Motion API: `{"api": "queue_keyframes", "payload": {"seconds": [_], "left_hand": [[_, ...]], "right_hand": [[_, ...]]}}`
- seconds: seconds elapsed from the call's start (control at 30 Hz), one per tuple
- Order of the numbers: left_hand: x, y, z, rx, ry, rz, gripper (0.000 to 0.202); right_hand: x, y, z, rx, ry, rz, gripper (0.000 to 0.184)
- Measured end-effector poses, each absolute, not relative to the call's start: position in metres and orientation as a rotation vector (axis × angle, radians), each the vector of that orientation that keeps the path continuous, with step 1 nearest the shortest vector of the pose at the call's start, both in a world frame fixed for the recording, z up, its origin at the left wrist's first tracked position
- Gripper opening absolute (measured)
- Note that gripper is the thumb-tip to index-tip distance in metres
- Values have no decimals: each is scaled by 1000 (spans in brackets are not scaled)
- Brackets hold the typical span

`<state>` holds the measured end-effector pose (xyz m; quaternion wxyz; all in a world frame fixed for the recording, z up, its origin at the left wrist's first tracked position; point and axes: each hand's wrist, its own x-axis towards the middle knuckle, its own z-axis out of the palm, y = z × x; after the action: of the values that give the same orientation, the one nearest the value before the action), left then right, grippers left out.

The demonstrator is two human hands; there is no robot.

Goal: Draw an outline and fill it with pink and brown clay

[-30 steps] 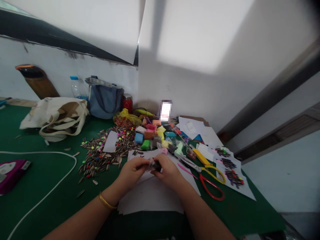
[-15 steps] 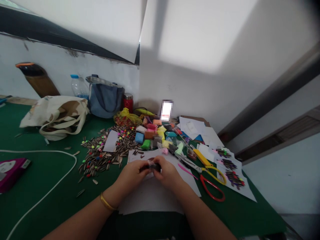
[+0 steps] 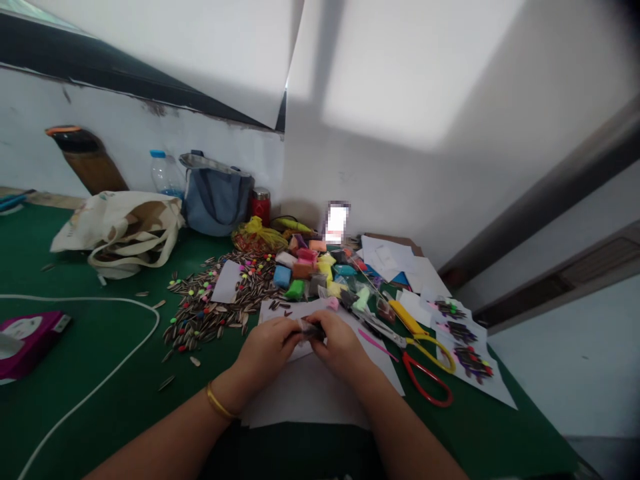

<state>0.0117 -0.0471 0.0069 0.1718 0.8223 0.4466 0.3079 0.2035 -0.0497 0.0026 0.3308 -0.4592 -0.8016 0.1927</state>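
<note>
Over the sheets of white paper, my left hand and my right hand meet with closed fingers. Between their fingertips is a small dark packet with clear, shiny wrapping; the fingers hide part of it. Several dark seeds lie on the paper just beyond, along with a small pink lump. Behind the hands sits a pile of colourful clay packets. To the left spreads a heap of striped sunflower seeds mixed with small bright balls, a white card resting on it.
Scissors with yellow and red handles, a yellow cutter and a pink strip lie right of the hands. Farther right is paper bearing seed shapes. Left are a white cable, purple box and cloth bag.
The whole view has shifted slightly, so things appear a little farther right. Both hands keep hold of the dark packet, their fingers having moved a little on it.
</note>
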Motion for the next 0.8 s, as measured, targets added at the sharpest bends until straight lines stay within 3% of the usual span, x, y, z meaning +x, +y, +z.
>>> {"api": "queue_keyframes", "payload": {"seconds": [0.17,0.4,0.8], "left_hand": [[10,-47,6,2416,1217,1030,12],[6,-46,13,2405,1104,1099,13],[10,-50,8,2490,1154,1129,16]], "right_hand": [[205,-52,9,-1120,-2145,475,38],[210,-53,16,-1004,-1839,1176,25],[202,-52,13,-1123,-1621,1140,11]]}}
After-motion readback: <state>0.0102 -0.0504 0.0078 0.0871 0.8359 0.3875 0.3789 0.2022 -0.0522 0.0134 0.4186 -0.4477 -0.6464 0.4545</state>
